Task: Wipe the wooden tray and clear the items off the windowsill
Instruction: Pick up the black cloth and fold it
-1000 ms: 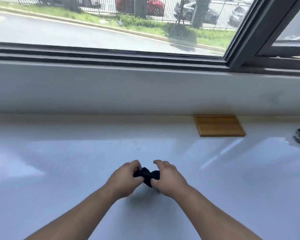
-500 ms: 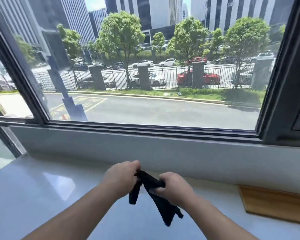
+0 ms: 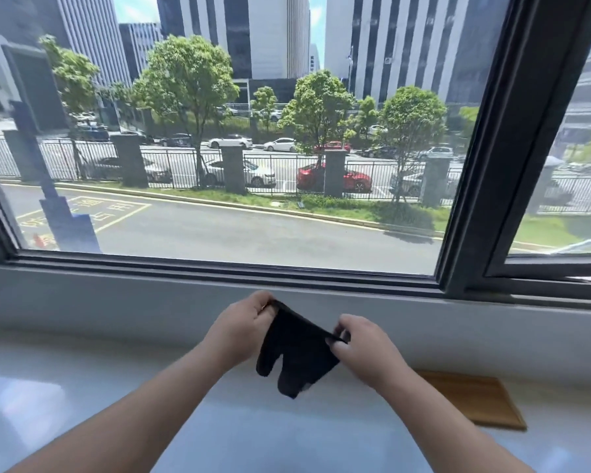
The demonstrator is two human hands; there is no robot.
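A black cloth [image 3: 296,353] hangs stretched between my two hands above the white windowsill [image 3: 82,387]. My left hand [image 3: 241,327] pinches its upper left corner. My right hand [image 3: 365,349] pinches the right corner, a little lower. The cloth's loose lower part droops toward the sill. A flat wooden tray [image 3: 471,399] lies on the sill to the right, just beyond my right wrist, against the wall under the window. My right forearm covers part of the tray's near left corner.
A large window with a dark frame [image 3: 485,165] rises behind the sill, looking onto a road, fence and parked cars. A low grey wall [image 3: 116,302] runs between sill and glass.
The view has tilted up from the sill to the window. My hands have lifted the bunched cloth and pulled apart, spreading it open between them.
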